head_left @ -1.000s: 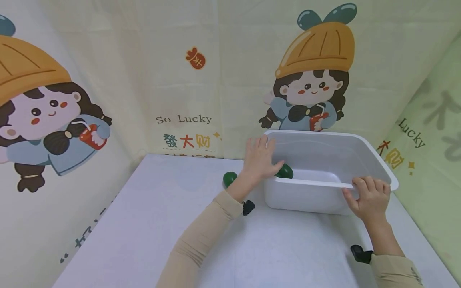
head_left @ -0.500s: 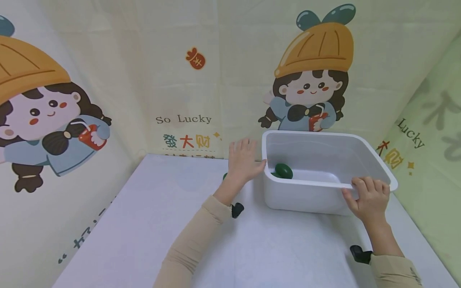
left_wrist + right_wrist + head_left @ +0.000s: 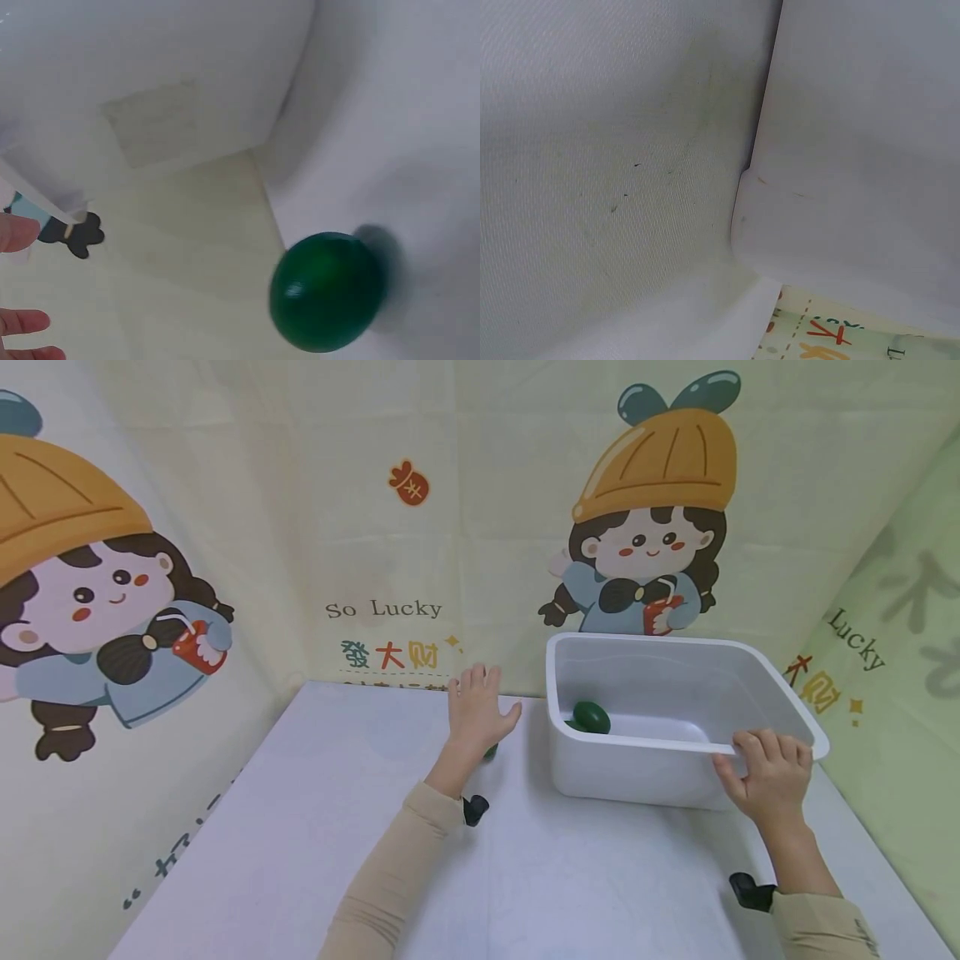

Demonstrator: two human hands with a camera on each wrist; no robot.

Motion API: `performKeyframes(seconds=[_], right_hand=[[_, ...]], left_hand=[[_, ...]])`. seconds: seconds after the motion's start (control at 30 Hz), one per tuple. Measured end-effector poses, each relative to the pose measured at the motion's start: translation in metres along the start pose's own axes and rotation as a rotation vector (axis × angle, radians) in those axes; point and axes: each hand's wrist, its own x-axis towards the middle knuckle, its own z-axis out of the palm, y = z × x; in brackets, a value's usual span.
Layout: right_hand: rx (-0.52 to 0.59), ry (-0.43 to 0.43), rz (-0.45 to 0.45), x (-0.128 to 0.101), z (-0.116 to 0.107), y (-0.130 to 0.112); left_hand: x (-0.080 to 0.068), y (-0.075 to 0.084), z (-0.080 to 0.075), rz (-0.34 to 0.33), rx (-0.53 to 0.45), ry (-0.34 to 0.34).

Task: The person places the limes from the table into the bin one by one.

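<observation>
A white plastic tub stands at the back right. My right hand grips its front rim near the right corner, fingers over the edge and thumb outside. Inside, at the left end, lies a smooth dark green oval thing with part of another beside it. Left of the tub, my left hand hovers with spread fingers, holding nothing. Mostly hidden behind that hand is another green oval thing. The left wrist view has this oval whole, glossy and apart from the fingers.
A white-covered table spreads below both arms. Printed cloth walls rise behind it and at both sides, close to the tub's back. Black wrist mounts stick out from both forearms.
My left hand has moved from over the tub's left rim leftward, to in front of the green oval on the table. My right hand and the tub stay put.
</observation>
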Motion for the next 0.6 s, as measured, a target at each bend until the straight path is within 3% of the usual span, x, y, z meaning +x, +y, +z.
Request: performKeyframes(seconds=[0.2,0.6], right_hand=[[0.001,0.000,0.004,0.002,0.000,-0.001],[-0.005,-0.005,0.010,0.005,-0.001,-0.004]], left_hand=[[-0.006,-0.011,0.012,-0.050,-0.025,-0.043],[-0.017,-0.026,0.044,-0.114,0.015,-0.077]])
